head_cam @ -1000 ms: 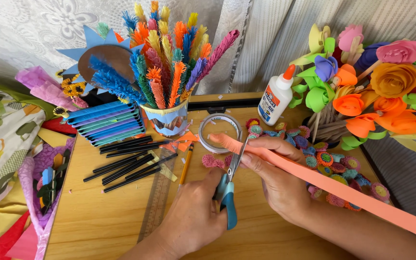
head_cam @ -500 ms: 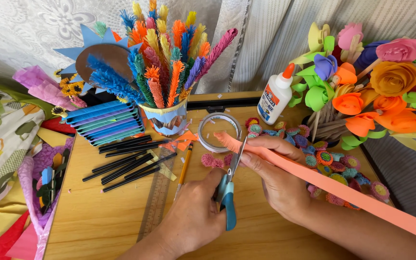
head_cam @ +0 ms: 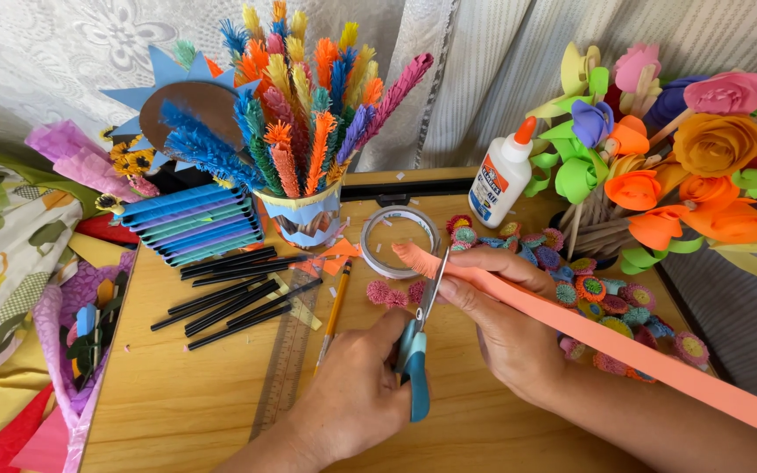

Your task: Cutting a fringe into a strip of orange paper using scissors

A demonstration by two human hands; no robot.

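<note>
My left hand (head_cam: 357, 394) grips blue-handled scissors (head_cam: 415, 350), their blades pointing up into the edge of a long salmon-orange paper strip (head_cam: 624, 346). My right hand (head_cam: 505, 311) pinches that strip near its fringed end (head_cam: 413, 257), just right of the blades. The strip runs off to the lower right over my right forearm. Both hands hover over a wooden table (head_cam: 177, 403).
A tape roll (head_cam: 399, 238), small rolled paper flowers (head_cam: 589, 289), a glue bottle (head_cam: 503, 181) and a paper-flower bouquet (head_cam: 676, 166) lie behind and to the right. To the left are a cup of fringed paper sticks (head_cam: 308, 158), black pens (head_cam: 238, 293), a ruler (head_cam: 286, 359) and a pencil (head_cam: 335, 315).
The scissors and strip stay almost in place; the hands shifted only slightly as the blades work along the strip's fringed end.
</note>
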